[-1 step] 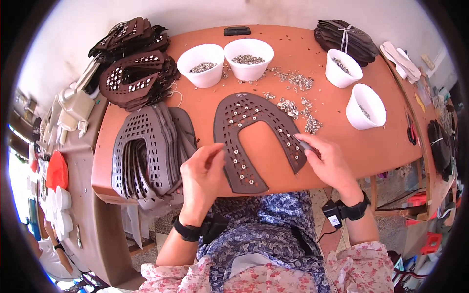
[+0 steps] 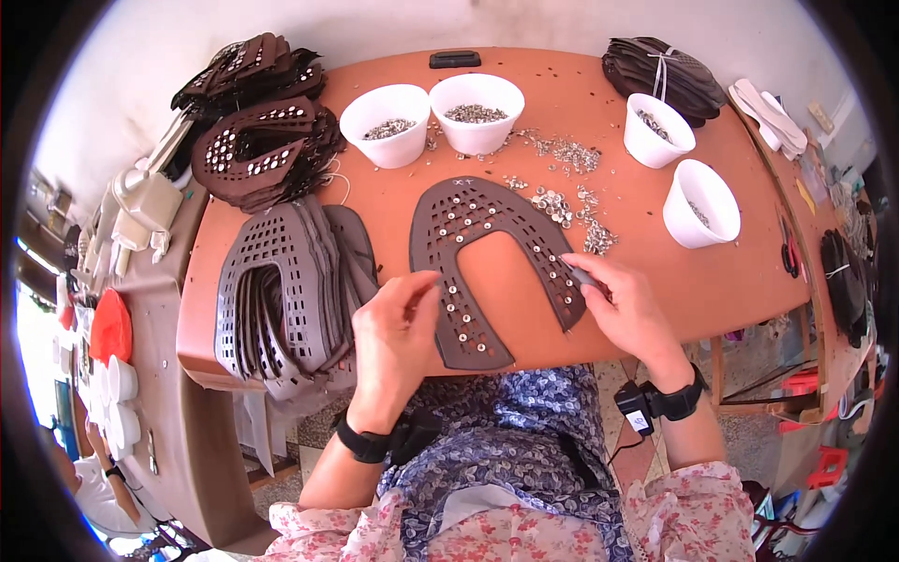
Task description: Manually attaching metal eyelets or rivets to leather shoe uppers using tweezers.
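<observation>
A brown U-shaped shoe upper (image 2: 451,211) lies flat with its curved end away from me. Rows of slots run through it, and several silver rivets are set along both legs and the curve. Beside its left leg hovers my left hand (image 2: 395,328), thumb and fingertips pinched together; whatever they hold is too small to make out. My right hand (image 2: 620,298) is closed at the outer edge of the right leg. A small grey piece (image 2: 582,277) shows between its thumb and index finger, its kind unclear.
Left of the upper stands a stack of similar uppers (image 2: 272,248), with riveted ones (image 2: 248,155) behind. White bowls (image 2: 386,98) (image 2: 700,187) hold small metal parts. Loose rivets (image 2: 552,206) are scattered beyond the upper. Red-handled scissors (image 2: 789,253) lie at the right edge. Another person's arm (image 2: 120,492) shows at lower left.
My left hand has shifted slightly right, closer to the left leg of the upper. The right hand stays almost where it was.
</observation>
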The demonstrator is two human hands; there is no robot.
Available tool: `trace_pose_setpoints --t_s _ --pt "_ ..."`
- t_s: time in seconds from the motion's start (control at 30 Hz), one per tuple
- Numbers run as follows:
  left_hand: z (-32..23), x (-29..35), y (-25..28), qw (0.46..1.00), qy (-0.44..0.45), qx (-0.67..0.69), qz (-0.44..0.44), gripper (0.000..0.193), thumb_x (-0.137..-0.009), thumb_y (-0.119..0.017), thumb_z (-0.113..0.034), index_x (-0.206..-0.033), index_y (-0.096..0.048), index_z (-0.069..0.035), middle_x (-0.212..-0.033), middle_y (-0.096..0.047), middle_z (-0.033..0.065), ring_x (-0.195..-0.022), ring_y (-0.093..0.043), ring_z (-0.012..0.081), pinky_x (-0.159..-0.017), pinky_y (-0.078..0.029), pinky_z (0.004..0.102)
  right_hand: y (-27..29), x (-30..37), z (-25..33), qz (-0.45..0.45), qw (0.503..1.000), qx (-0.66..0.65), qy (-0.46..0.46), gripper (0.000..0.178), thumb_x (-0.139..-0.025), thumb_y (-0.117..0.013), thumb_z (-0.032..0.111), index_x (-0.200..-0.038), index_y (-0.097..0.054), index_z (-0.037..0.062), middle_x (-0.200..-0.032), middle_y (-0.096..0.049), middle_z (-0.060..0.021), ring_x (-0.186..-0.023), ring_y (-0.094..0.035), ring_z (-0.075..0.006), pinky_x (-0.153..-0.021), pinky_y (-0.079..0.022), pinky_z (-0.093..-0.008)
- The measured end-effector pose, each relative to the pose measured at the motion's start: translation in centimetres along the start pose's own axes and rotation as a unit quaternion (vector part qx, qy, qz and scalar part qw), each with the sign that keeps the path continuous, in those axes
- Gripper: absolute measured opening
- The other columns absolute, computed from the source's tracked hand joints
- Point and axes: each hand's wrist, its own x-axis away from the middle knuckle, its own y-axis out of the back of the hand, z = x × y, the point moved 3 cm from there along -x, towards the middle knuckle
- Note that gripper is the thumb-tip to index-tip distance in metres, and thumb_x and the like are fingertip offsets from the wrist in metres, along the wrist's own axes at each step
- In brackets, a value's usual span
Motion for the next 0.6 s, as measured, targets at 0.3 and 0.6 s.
trace_pose_setpoints --t_s 0.3,0.6 --pt "0.0 -1.5 -8.4 0.907 0.186 0.354 0.13 0.05 -0.089 -0.06 -0.005 -0.134 -0.042 0.008 -0.115 -0.059 0.0135 -0.113 -0.057 0.0236 -0.097 -0.045 0.0345 -0.6 -0.2 -1.1 0.026 0.997 -0.026 -0.072 0.035 -0.086 -0.054 -0.001 -0.121 -0.06 0.0039 -0.099 -0.067 -0.0173 -0.081 -0.066 -0.0244 -0.073 -0.05 -0.0333" --pt "0.6 -2.8 -10.3 0.871 0.264 0.392 0.131 0.027 -0.091 -0.059 -0.006 -0.115 -0.056 0.006 -0.108 -0.063 0.0116 -0.098 -0.061 0.0213 -0.09 -0.05 0.0343 -0.7 -0.2 -1.9 0.019 0.997 -0.056 -0.049 0.036 -0.086 -0.053 -0.002 -0.121 -0.059 0.0036 -0.103 -0.067 -0.0181 -0.087 -0.066 -0.0266 -0.077 -0.051 -0.0329"
